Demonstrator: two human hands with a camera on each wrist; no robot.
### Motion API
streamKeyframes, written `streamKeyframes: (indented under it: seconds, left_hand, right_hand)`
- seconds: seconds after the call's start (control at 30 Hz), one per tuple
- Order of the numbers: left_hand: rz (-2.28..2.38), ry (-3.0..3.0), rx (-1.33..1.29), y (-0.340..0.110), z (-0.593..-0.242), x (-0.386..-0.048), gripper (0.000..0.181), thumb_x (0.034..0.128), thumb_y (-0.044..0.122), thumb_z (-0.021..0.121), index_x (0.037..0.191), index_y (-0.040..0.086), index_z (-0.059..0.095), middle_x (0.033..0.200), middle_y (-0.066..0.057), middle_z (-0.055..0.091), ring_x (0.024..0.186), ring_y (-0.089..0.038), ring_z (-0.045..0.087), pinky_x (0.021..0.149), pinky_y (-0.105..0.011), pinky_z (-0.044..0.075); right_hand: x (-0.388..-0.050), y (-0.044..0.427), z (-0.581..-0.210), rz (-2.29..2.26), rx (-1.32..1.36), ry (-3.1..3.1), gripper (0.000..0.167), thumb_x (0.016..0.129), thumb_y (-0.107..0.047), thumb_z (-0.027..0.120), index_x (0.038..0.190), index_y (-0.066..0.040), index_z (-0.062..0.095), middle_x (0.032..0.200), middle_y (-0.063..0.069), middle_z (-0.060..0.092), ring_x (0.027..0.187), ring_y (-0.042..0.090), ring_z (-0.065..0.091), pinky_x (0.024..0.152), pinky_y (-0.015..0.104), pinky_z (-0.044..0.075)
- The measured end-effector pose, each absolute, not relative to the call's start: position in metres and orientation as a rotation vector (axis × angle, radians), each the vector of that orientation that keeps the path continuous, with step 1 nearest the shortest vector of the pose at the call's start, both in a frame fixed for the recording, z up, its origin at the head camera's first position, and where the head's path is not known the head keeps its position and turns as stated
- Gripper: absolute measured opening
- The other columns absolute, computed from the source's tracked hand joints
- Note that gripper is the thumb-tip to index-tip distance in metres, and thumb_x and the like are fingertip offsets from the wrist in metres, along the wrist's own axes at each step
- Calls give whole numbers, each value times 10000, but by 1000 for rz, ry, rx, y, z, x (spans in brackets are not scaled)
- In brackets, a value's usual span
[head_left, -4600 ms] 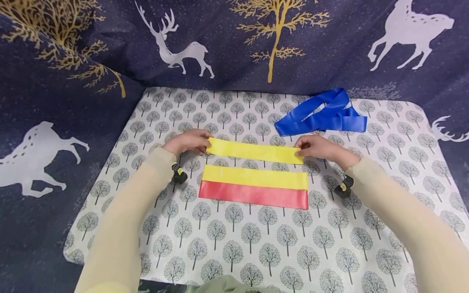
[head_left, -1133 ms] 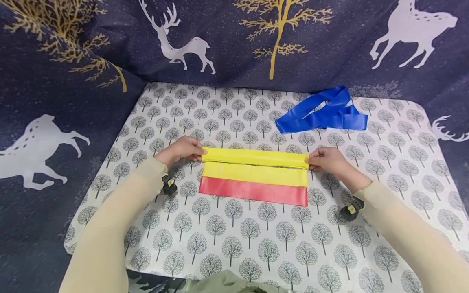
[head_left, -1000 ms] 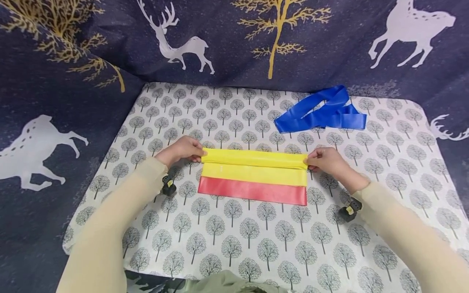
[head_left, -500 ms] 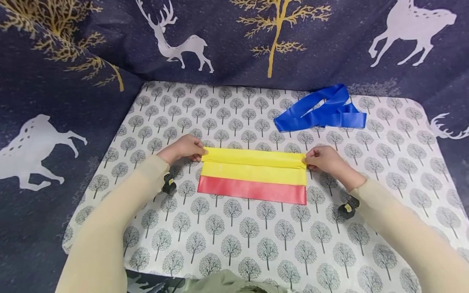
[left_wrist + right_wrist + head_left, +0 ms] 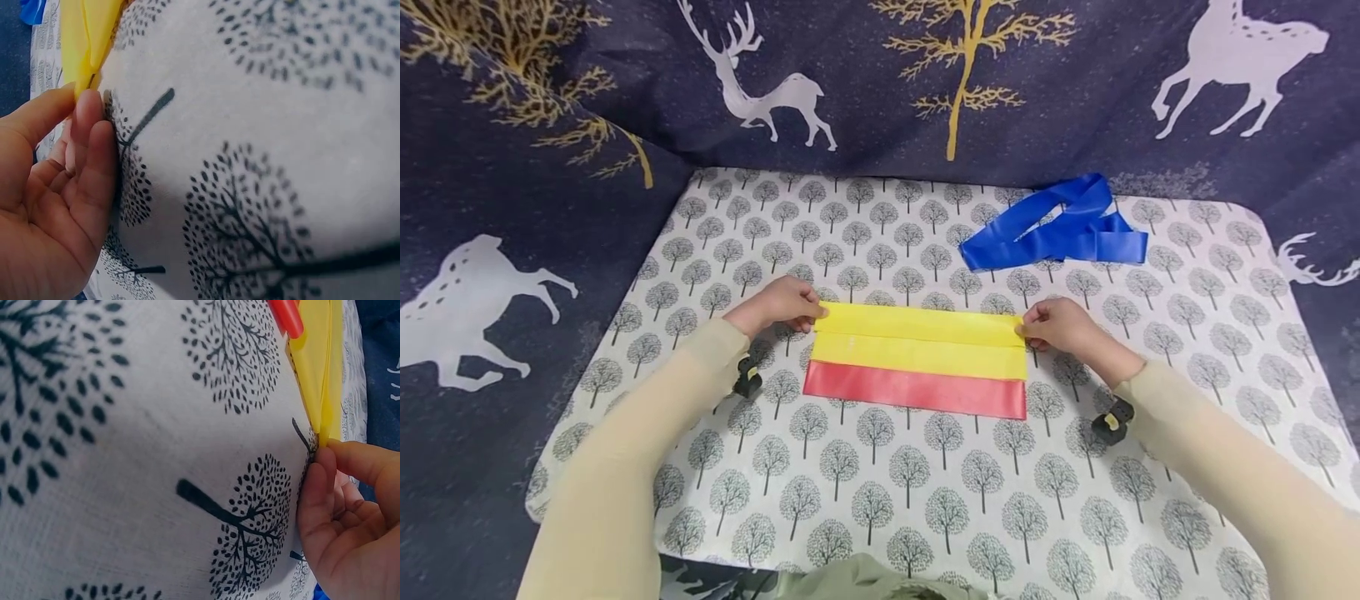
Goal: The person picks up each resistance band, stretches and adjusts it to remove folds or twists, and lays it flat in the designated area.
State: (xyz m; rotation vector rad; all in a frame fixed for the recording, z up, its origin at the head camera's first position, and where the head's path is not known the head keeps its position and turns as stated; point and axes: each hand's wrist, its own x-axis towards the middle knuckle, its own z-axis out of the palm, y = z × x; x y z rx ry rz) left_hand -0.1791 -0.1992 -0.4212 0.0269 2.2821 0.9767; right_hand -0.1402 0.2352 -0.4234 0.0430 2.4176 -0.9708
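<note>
Head view: L hand (image 5: 786, 302) is pinching the L end of the upper yellow strip (image 5: 917, 320), R hand (image 5: 1060, 323) is pinching its R end, so it's stretching btwn them just beyond the lower yellow strip (image 5: 917, 356); its near edge is either meeting or slightly overlapping that one, can't tell which. Red strip (image 5: 917, 389) is bordering the lower yellow strip on the person's side. All are lying on the tree-print cloth (image 5: 865, 458); blue strip (image 5: 1052, 233) is sitting loosely folded at far R, well apart. Prob. best to be holding equal tension both ends & checking edges are running parallel before releasing.

L wrist view: L hand's thumb & a fingertip are gripping the yellow end, which is creasing toward the pinch. Likely worth pulling sideways, not up, so the pucker's flattening.

R wrist view: R hand is pinching likewise; a fold line is running thru the yellow toward the grip. That side's prob. needing a light smoothing press, w/o dragging the lower yellow strip.
</note>
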Motion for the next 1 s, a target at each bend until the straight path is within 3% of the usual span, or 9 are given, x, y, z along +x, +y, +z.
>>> streamKeyframes:
  seconds: [0.6,0.83,1.0]
  left_hand:
    - [1014,2291,-2,-195,-418,-179,190,976,174,693,1022,12,603,770,4,617,653,-94,630,680,-235,608]
    - [976,2224,12,-196,-413,-180,237,985,167,675,1093,-22,581,811,-29,638,685,-107,648,723,-261,633]
    - [916,2281,82,-200,-401,-183,287,1004,197,629,1168,-37,603,955,-104,687,799,-158,671,832,-335,632]
  right_hand:
    - [-141,238,-422,-1058,88,2381,325,958,-203,723,1112,50,589,791,-21,656,705,84,612,645,228,589]
    - [-134,241,-426,-1133,46,2313,296,1007,-188,642,1157,60,581,856,-12,638,787,92,592,697,206,579]
    - [-132,246,-425,-1237,10,2292,322,1061,-171,520,1221,106,557,900,-8,592,808,56,565,727,197,586]
